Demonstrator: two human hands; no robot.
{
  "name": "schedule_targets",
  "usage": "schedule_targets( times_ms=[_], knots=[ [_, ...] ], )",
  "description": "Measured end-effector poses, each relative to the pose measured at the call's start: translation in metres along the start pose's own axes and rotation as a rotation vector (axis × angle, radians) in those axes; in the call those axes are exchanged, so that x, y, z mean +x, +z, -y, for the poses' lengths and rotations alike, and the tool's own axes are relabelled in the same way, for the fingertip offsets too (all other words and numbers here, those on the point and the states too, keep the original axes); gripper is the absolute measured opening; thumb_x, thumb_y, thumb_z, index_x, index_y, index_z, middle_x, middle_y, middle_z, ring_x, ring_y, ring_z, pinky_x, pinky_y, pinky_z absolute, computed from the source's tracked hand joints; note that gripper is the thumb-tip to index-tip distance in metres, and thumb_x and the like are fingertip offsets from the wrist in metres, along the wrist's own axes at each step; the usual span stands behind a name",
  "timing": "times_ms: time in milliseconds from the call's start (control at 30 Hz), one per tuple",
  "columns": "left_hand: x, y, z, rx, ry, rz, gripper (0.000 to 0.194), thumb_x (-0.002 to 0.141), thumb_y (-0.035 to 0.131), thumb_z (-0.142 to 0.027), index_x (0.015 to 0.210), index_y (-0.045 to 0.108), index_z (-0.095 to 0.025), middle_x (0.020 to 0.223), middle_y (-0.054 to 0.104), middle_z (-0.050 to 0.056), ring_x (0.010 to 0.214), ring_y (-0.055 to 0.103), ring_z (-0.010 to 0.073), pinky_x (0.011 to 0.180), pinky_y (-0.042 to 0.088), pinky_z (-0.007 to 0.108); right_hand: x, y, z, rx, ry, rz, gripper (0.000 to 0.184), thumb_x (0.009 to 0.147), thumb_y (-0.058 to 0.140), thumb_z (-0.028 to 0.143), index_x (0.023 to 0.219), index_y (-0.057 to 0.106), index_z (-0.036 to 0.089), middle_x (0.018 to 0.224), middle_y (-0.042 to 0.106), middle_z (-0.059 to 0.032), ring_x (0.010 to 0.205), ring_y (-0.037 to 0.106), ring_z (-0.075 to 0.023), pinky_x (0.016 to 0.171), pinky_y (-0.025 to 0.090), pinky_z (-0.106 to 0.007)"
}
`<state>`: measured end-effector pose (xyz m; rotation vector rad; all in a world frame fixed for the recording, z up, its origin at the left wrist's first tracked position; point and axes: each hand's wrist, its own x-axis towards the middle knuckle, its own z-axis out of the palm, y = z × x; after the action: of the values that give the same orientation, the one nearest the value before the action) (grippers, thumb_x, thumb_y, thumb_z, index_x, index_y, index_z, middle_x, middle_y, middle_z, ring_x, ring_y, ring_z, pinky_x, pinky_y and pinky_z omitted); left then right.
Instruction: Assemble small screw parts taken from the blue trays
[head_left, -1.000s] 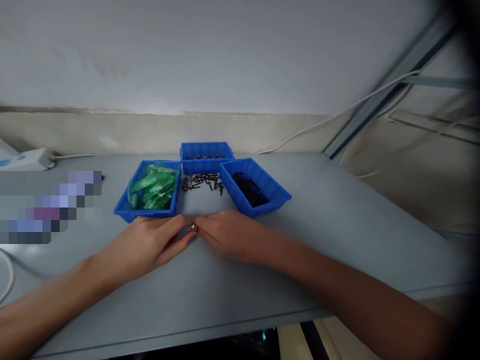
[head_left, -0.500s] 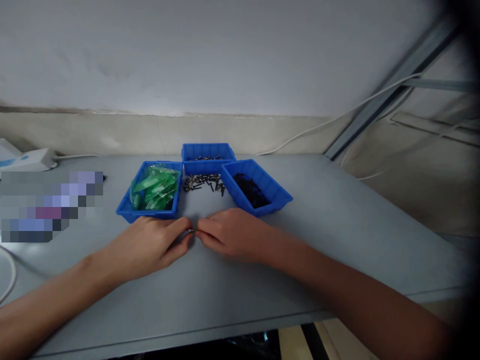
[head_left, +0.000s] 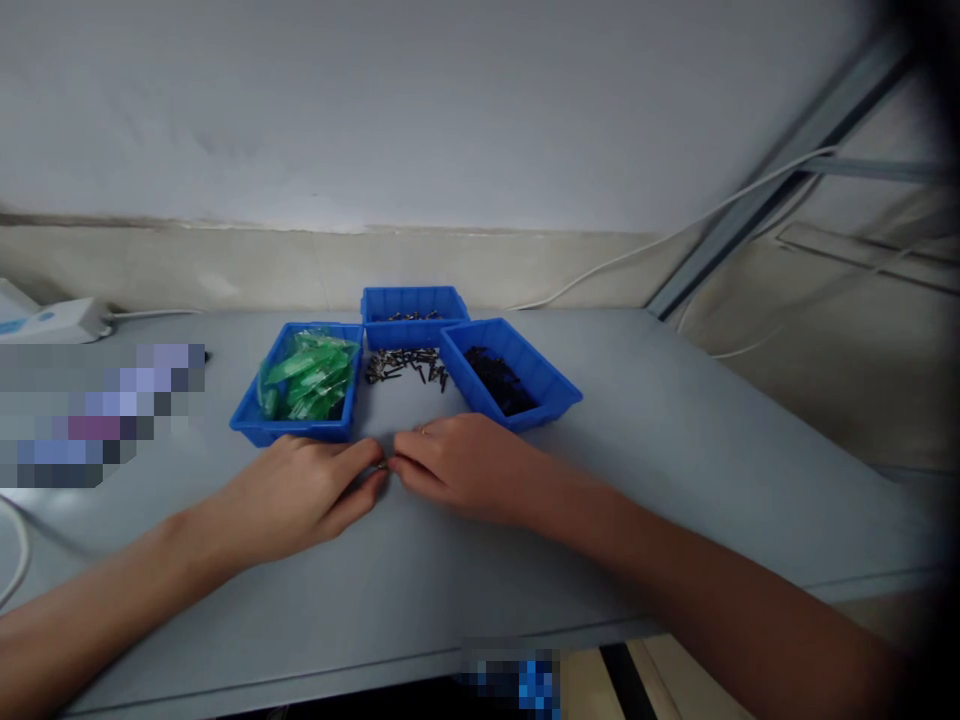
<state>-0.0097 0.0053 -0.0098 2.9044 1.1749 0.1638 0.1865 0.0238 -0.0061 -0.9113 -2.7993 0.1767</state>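
Just in front of the blue bins, my left hand and my right hand meet fingertip to fingertip. Both are closed in a pinch on a small metal screw-like part, mostly covered by the fingers. Beyond them lies a loose pile of small dark and brassy screw-like pieces on the grey table. The left blue bin holds green plastic packets. In the right blue bin are small black parts.
Behind the pile stands a back blue bin with some brassy pieces in it. A white power strip sits at the far left beside a blurred-out patch. A white cable runs along the wall to a metal frame at right.
My hands have drawn slightly closer together, and less of the small metal part shows between the fingertips. The bins and the pile have stayed in place.
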Motion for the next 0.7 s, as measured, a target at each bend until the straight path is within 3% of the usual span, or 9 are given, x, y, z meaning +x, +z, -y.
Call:
schedule_targets(
  times_ms=[233,700],
  knots=[
    [-0.001,0.001,0.000,0.004,-0.038,0.030,0.028,0.089,0.031,-0.032,0.079,0.052,-0.017,0.058,0.057,0.000,0.051,0.056,0.0141,0.047,0.033,0.025,0.000,-0.001,0.000,0.028,-0.018,-0.026,0.010,0.086,0.044,0.024,0.083,0.050,0.017,0.076,0.060,-0.0022,0.067,0.054,-0.0132,0.057,0.031,-0.025],
    [0.000,0.002,0.002,-0.021,-0.058,0.013,0.030,0.091,0.029,-0.035,0.080,0.050,-0.017,0.059,0.056,0.000,0.053,0.057,0.0145,0.048,0.035,0.026,0.000,0.011,-0.005,-0.035,-0.030,-0.008,0.014,0.089,0.037,0.020,0.084,0.050,0.015,0.077,0.062,-0.0042,0.070,0.057,-0.0145,0.062,0.038,-0.025]
  ],
)
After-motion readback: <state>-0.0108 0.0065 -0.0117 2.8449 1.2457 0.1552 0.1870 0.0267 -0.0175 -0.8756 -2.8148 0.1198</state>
